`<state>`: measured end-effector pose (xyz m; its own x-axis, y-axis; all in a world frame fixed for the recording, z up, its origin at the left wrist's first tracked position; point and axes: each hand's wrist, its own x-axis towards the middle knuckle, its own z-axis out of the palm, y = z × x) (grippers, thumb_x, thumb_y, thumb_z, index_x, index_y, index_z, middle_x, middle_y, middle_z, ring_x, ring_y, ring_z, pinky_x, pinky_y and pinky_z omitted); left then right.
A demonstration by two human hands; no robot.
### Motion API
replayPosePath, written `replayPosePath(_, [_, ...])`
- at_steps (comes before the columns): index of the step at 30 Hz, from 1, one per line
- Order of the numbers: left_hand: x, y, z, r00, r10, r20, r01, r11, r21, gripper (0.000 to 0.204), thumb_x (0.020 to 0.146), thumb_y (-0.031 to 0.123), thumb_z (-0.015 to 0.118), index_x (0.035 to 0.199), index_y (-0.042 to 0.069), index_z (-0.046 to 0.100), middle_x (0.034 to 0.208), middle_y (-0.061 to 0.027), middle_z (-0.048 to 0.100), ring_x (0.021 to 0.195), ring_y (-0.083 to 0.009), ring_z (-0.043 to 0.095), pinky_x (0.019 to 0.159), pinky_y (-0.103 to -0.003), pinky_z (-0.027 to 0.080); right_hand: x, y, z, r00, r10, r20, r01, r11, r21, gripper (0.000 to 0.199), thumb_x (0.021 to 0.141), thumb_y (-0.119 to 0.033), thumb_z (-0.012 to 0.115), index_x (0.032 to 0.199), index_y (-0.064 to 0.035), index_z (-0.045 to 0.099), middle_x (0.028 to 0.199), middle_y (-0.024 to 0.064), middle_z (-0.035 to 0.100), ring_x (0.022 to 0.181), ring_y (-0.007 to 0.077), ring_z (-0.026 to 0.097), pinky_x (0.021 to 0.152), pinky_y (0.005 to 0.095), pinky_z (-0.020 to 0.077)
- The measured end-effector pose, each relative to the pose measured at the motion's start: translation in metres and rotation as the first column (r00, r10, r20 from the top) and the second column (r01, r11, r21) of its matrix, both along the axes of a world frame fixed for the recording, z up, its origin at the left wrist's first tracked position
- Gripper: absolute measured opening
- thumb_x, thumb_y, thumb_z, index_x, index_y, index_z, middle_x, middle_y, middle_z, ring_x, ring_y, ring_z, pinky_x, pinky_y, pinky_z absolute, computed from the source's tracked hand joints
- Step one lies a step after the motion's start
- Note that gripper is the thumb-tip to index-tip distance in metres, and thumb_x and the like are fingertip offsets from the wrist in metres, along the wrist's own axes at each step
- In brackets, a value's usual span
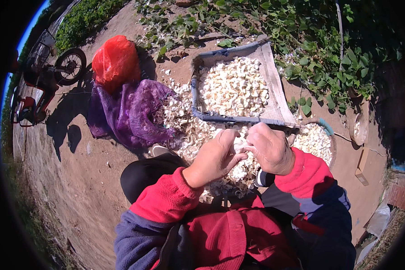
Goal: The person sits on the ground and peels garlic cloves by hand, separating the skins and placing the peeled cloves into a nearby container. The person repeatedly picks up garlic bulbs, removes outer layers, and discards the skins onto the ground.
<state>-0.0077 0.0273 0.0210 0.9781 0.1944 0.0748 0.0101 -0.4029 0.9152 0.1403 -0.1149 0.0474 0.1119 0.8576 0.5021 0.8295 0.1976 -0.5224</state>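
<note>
Both my hands meet in the middle, in front of my knees. My left hand (215,157) has its thumb and fingers closed around a whitish garlic bulb (240,145). The bent fingers of my right hand (272,149) pinch the same bulb from the other side; part of it is hidden by them. Below and around the hands lies a heap of papery garlic skins (194,140). Just beyond stands a cloth-lined tray (274,74) with a blue-wrapped rim, holding many pale garlic cloves (233,87).
To the left, a purple mesh sack (121,112) spills garlic near a red plastic bag (116,63). A round basket (326,128) of cloves stands at the right, with a cardboard piece (361,166) beyond. Leafy vines (310,40) and a parked motorbike (36,90) lie farther out.
</note>
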Motion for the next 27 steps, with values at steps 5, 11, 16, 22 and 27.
replayPosePath(5, [0.001, -0.009, -0.004, 0.988, 0.133, 0.075, -0.147, 0.961, 0.234, 0.047, 0.082, 0.019, 0.076, 0.115, 0.001, 0.049, 0.073, -0.0106, 0.050, 0.054, -0.0215, 0.053, 0.050, -0.034, 0.042, -0.007, 0.000, -0.005, 0.993, -0.058, 0.100, 0.060, 0.998, -0.015, 0.023, 0.073, -0.001, 0.071, 0.088, 0.0014, 0.055, 0.080, 0.0151, 0.054, 0.065, 0.0306, 0.059, 0.051, 0.0378, 0.0471])
replayPosePath(11, [0.000, -0.008, 0.003, 0.980, 0.191, -0.061, -0.182, 0.974, 0.133, 0.040, 0.085, 0.023, 0.073, 0.106, 0.002, 0.048, 0.081, -0.0163, 0.057, 0.066, -0.0332, 0.061, 0.057, -0.041, 0.047, -0.018, 0.001, -0.002, 0.997, -0.053, 0.054, 0.052, 0.998, 0.020, 0.021, 0.074, -0.004, 0.071, 0.085, -0.0009, 0.053, 0.078, 0.0137, 0.054, 0.060, 0.0287, 0.058, 0.049, 0.0369, 0.0472])
replayPosePath(16, [0.005, 0.002, -0.002, 0.964, 0.265, 0.034, -0.227, 0.880, -0.418, 0.030, 0.088, 0.007, 0.068, 0.108, 0.001, 0.047, 0.081, -0.0088, 0.061, 0.069, -0.0182, 0.063, 0.063, -0.031, 0.050, -0.043, -0.001, 0.003, 0.971, 0.225, -0.084, -0.226, 0.974, -0.006, 0.024, 0.071, -0.004, 0.071, 0.089, -0.0039, 0.055, 0.079, 0.0096, 0.054, 0.066, 0.0271, 0.061, 0.056, 0.0380, 0.0505])
replayPosePath(22, [0.006, 0.004, -0.004, 0.990, 0.132, 0.041, -0.031, 0.504, -0.863, 0.040, 0.088, -0.002, 0.065, 0.123, 0.004, 0.046, 0.124, -0.0080, 0.054, 0.103, -0.0116, 0.056, 0.088, -0.028, 0.047, 0.005, -0.008, 0.007, 0.982, 0.145, -0.121, -0.185, 0.864, -0.468, 0.019, 0.081, -0.010, 0.066, 0.096, -0.0040, 0.056, 0.080, 0.0141, 0.059, 0.072, 0.0349, 0.062, 0.061, 0.0414, 0.0496])
replayPosePath(27, [0.007, 0.003, 0.002, 0.997, 0.076, -0.013, -0.038, 0.332, -0.942, 0.031, 0.097, 0.018, 0.056, 0.123, 0.003, 0.047, 0.131, -0.0087, 0.051, 0.104, -0.0126, 0.055, 0.084, -0.028, 0.046, 0.000, -0.006, 0.005, 0.833, -0.245, -0.495, 0.093, 0.946, -0.311, 0.022, 0.086, -0.007, 0.068, 0.102, 0.0000, 0.056, 0.079, 0.0135, 0.060, 0.065, 0.0223, 0.062, 0.058, 0.0308, 0.0478])
